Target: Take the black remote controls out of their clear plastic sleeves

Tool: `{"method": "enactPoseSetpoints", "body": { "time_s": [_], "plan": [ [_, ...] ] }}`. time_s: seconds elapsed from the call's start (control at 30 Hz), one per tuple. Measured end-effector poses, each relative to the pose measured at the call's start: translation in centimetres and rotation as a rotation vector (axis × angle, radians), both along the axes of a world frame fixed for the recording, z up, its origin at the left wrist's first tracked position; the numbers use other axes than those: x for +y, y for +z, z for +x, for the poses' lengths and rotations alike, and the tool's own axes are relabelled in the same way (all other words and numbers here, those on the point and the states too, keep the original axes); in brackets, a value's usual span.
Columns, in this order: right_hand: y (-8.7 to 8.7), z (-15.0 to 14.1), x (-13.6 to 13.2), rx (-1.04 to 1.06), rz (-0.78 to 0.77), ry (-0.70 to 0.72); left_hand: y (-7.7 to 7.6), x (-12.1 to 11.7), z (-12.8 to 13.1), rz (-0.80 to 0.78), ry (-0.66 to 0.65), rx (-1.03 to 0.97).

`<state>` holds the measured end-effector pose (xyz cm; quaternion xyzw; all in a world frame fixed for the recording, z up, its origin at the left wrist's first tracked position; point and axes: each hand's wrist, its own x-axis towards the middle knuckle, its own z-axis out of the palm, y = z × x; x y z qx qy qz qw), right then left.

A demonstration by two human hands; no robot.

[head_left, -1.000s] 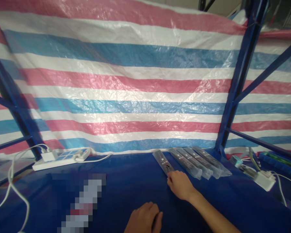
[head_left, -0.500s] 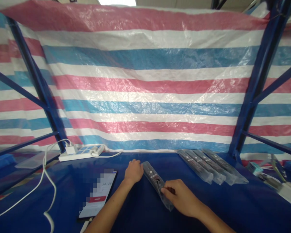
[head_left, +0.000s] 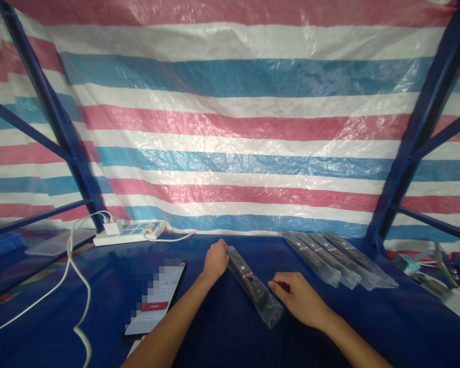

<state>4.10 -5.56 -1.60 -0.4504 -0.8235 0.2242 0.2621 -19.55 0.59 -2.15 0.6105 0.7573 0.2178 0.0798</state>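
A dark remote control (head_left: 251,278) in a clear plastic sleeve lies slanted on the blue tabletop between my hands. At its far end, my left hand (head_left: 216,260) is closed on the sleeve's edge; its fingertips are partly hidden. My right hand (head_left: 301,296) is just right of the sleeve's near end, a small gap away. Its fingers are curled with thumb and forefinger close together, and nothing shows in them. Several more sleeved remote controls (head_left: 314,258) lie side by side at the back right.
A phone (head_left: 159,301) with a lit screen lies beside my left forearm. Behind it stands a white power strip (head_left: 130,232) with plugs and white cables (head_left: 74,276). Blue metal posts (head_left: 402,168) and a striped plastic sheet (head_left: 237,128) enclose the table (head_left: 222,337). Assorted items (head_left: 437,281) sit at the far right.
My right hand has let go of the sleeve and moved slightly right. My left hand has closed on the sleeve's far end. The view has tilted down a little.
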Motion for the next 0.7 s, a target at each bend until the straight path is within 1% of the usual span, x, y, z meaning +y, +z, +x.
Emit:
{"method": "enactPoseSetpoints", "body": {
  "time_s": [0.17, 0.33, 0.7],
  "plan": [
    [0.24, 0.25, 0.08, -0.010, 0.006, -0.012, 0.24, 0.30, -0.31, -0.036, 0.044, -0.025],
    [0.30, 0.34, 0.11, -0.021, 0.023, -0.011, 0.34, 0.64, -0.61, -0.062, -0.006, -0.082],
    [0.25, 0.61, 0.27, -0.055, 0.059, -0.018, 0.19, 0.19, 0.29, 0.121, -0.079, -0.094]
  ]
}}
